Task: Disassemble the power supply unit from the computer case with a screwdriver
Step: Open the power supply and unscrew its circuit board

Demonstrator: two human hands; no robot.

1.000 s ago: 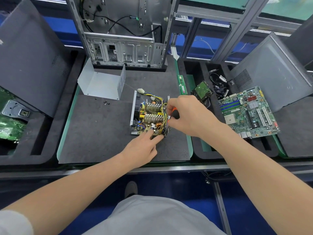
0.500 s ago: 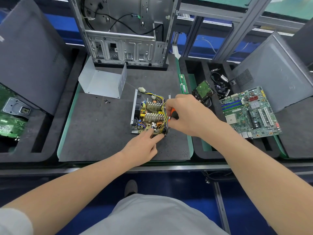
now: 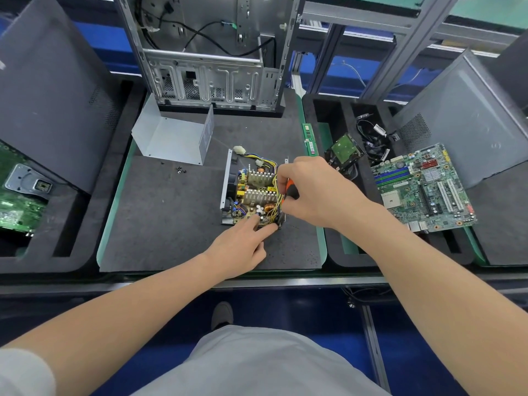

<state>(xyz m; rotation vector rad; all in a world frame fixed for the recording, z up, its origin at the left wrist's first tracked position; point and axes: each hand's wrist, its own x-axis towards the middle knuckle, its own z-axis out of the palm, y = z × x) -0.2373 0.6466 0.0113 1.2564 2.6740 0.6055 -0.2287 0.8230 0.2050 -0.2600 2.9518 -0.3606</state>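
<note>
The opened power supply unit [image 3: 251, 190] lies on the dark mat [image 3: 171, 224], its circuit board, heat sinks and yellow wires exposed. My right hand [image 3: 314, 190] grips an orange-and-black screwdriver [image 3: 291, 190] at the unit's right side; the tip is hidden among the wires. My left hand [image 3: 243, 247] steadies the unit's near edge, index finger and thumb stretched onto it. The unit's bent metal cover [image 3: 171, 138] lies at the back left of the mat. The empty computer case [image 3: 211, 52] stands upright behind.
A few loose screws [image 3: 180, 169] lie near the cover. RAM sticks [image 3: 310, 138] rest at the mat's right edge. A hard drive [image 3: 344, 151], cables [image 3: 374, 138] and a motherboard [image 3: 423, 187] fill the right tray. Grey side panels [image 3: 51, 95] lean at both sides.
Both hands stay at the unit. The view has shifted only slightly; no part has visibly come off.
</note>
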